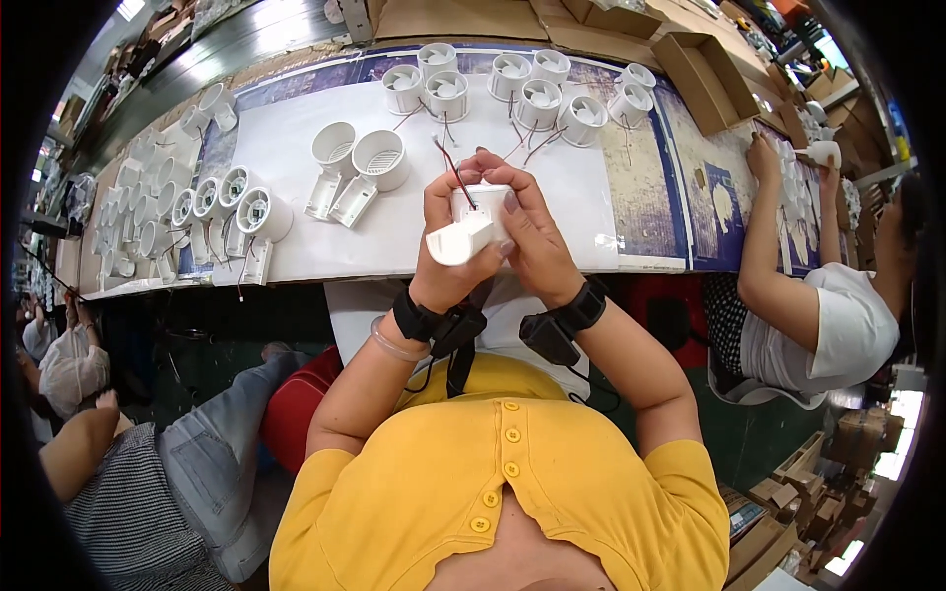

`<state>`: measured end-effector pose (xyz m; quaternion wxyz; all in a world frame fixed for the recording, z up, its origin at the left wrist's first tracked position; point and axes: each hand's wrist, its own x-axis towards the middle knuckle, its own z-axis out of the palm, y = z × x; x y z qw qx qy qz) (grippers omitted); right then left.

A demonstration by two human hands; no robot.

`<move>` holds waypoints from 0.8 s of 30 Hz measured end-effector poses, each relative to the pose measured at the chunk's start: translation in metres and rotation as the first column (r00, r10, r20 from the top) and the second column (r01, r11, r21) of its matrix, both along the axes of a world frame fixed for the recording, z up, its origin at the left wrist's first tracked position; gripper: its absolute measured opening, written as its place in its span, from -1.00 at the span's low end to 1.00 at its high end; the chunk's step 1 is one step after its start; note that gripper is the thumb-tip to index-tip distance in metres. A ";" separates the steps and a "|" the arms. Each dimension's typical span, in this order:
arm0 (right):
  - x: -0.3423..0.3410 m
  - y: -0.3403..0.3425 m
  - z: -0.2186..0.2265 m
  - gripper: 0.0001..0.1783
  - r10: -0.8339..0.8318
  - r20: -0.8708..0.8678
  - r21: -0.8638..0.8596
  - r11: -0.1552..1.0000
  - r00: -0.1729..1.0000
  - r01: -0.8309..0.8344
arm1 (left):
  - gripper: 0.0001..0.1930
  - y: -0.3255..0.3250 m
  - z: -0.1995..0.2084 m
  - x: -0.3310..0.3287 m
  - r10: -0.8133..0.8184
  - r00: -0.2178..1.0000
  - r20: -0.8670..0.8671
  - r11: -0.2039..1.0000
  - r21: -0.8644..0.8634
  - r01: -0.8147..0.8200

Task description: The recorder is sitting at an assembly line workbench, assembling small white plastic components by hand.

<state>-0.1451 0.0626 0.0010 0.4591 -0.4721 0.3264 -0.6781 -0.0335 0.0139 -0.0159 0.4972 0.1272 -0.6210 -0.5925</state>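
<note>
Fan housing [471,229] between both hands' fingertips.

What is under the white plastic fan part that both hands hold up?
Under the white fan part held by the left hand and right hand lies the white sheet on the table edge. Its underside is hidden by the fingers.

Small white plastic fan housing [471,225], round body with a flat rectangular foot pointing to lower left, held tilted above the near table edge, red and black wires [451,164] rising from its top, partly hidden by fingers
</note>
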 end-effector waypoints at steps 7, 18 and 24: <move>0.002 -0.006 -0.002 -0.76 -0.004 0.114 -0.047 0.999 0.993 0.009 | -0.31 -0.011 -0.018 -0.008 0.103 0.995 0.003 0.988 -0.120 -0.101; 0.005 -0.004 0.009 -0.77 -0.179 -0.003 -0.117 0.977 0.984 0.178 | -0.55 0.007 0.020 -0.014 0.026 0.960 -0.280 0.930 0.360 0.079; 0.005 -0.013 0.003 -0.75 -0.191 -0.110 -0.250 0.955 0.975 0.159 | -0.63 0.003 0.020 -0.015 -0.009 0.903 -0.429 0.850 0.472 0.233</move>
